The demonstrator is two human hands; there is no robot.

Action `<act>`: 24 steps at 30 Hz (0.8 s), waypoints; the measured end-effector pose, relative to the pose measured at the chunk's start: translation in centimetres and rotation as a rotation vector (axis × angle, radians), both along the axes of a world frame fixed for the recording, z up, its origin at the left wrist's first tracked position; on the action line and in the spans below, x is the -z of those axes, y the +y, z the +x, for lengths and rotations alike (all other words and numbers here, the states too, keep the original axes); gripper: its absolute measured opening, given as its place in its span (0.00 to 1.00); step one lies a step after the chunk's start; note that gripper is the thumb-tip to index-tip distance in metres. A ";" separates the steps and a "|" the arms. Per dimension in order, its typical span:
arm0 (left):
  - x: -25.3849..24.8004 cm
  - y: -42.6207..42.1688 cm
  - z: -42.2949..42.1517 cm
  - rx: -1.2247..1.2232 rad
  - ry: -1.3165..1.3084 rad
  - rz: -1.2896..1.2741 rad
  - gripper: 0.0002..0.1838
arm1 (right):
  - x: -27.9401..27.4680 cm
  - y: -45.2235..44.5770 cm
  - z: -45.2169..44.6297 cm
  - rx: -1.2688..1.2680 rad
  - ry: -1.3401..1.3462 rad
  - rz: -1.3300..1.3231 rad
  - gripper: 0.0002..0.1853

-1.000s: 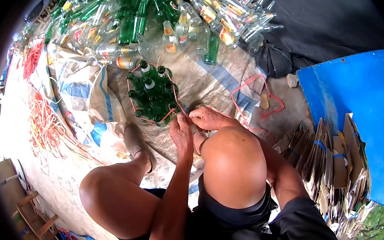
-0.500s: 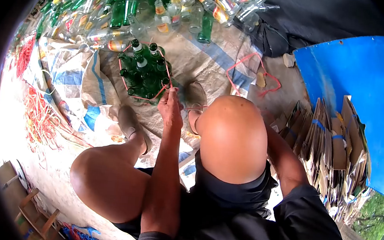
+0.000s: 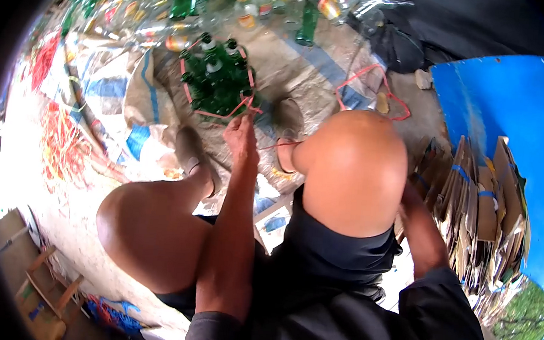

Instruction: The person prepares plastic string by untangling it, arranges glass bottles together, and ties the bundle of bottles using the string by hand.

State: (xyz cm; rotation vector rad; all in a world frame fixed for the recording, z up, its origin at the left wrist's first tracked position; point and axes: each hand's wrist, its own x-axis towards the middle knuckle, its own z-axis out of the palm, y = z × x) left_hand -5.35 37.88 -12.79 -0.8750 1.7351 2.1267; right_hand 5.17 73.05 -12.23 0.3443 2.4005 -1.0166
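My left hand point(image 3: 241, 135) is closed in a pinch on a pink string point(image 3: 209, 112), beside the near right corner of a bundle of green glass bottles point(image 3: 217, 92). The string runs round the bundle and crosses itself just above my fingertips. The bottles stand upright, packed together with their necks up. A thin length of string leads from my left hand toward my right leg. Behind the right knee point(image 3: 356, 170) my right hand is hidden; only the right forearm point(image 3: 423, 233) shows. A loose string loop point(image 3: 406, 110) lies beyond that knee.
A heap of clear and green bottles point(image 3: 307, 26) lies at the far side. Woven sacking point(image 3: 112, 87) covers the ground. Flattened cardboard point(image 3: 487, 200) leans by a blue panel point(image 3: 496, 85) on the right. Tangled orange string point(image 3: 57, 140) hangs at left.
The view has shifted a little, so the bundle sits higher and further right. The string at its near right corner now looks more gathered above my left fingers, which still pinch it.
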 end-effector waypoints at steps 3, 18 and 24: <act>2.4 -0.3 -0.2 -0.051 0.063 -0.025 0.12 | -4.0 0.0 -4.9 -0.044 0.244 -0.021 0.15; -0.5 -0.8 0.1 -0.073 0.257 -0.483 0.13 | -19.9 -19.5 -23.0 -0.950 0.419 0.017 0.09; -2.2 -0.3 0.2 -0.158 0.245 -0.533 0.14 | -13.1 -24.9 -24.6 -1.231 0.351 0.156 0.06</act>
